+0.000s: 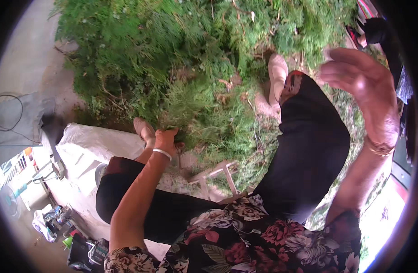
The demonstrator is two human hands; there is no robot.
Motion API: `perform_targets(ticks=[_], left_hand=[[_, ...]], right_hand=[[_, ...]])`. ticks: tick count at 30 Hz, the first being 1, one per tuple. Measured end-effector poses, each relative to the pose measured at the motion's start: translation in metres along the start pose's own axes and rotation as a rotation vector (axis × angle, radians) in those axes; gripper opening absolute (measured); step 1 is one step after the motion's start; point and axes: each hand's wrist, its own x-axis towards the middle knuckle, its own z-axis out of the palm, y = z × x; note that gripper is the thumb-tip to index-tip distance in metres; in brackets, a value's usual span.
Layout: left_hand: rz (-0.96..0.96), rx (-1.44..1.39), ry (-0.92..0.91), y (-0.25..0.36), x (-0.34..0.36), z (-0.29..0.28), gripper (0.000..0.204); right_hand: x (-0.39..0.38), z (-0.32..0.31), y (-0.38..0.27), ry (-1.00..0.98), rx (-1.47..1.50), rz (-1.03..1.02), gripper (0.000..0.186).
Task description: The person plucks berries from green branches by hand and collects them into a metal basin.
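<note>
My left hand (165, 138), with a white bangle (162, 154) at its wrist, is closed at the near edge of the greenery. Its fingers grip the stem end of a feathery evergreen sprig (184, 102); the grip itself is partly hidden. A large heap of cut evergreen branches (141, 41) spreads in front of me. Off to the right and raised close to the camera is my right hand (361, 84), slightly blurred, a bracelet (378, 148) on its wrist. Its fingers reach leftward, somewhat bent and apart, and nothing shows in them.
Between my legs stands a small wooden frame (213, 175). A white sack (100, 141) lies by my left foot. At far left are a fan (9, 200) and assorted clutter (59, 216). Another person's dark-clothed leg (376, 31) appears at the upper right.
</note>
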Motion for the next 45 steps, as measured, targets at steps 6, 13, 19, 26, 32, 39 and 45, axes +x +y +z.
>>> perform_targets(ticks=[6, 13, 19, 26, 32, 39, 45], left_hand=[[-0.227, 0.152, 0.222, -0.109, 0.066, -0.006, 0.033], [0.163, 0.56, 0.299, -0.19, 0.082, 0.023, 0.103], [0.002, 0.979, 0.426, -0.13, 0.055, 0.064, 0.11], [0.28, 0.863, 0.664, -0.106, 0.065, 0.052, 0.103], [0.336, 0.985, 0.104, -0.195, 0.026, 0.146, 0.087], [0.419, 0.735, -0.631, -0.155, 0.017, 0.196, 0.054], [0.517, 1.092, -0.475, -0.081, 0.042, 0.172, 0.038]], right_hand=[[-0.05, -0.018, 0.202, -0.011, -0.574, 0.7, 0.041], [-0.127, 0.107, 0.38, -0.057, -0.525, 0.9, 0.058], [-0.137, 0.179, 0.391, 0.043, -0.418, 0.833, 0.074], [-0.139, 0.217, 0.38, 0.121, -0.36, 0.843, 0.095], [-0.135, 0.265, 0.352, -0.021, -0.155, 0.873, 0.109], [-0.143, 0.243, 0.371, 0.02, 0.039, 1.0, 0.099], [-0.1, 0.201, 0.387, 0.167, -0.103, 0.895, 0.096]])
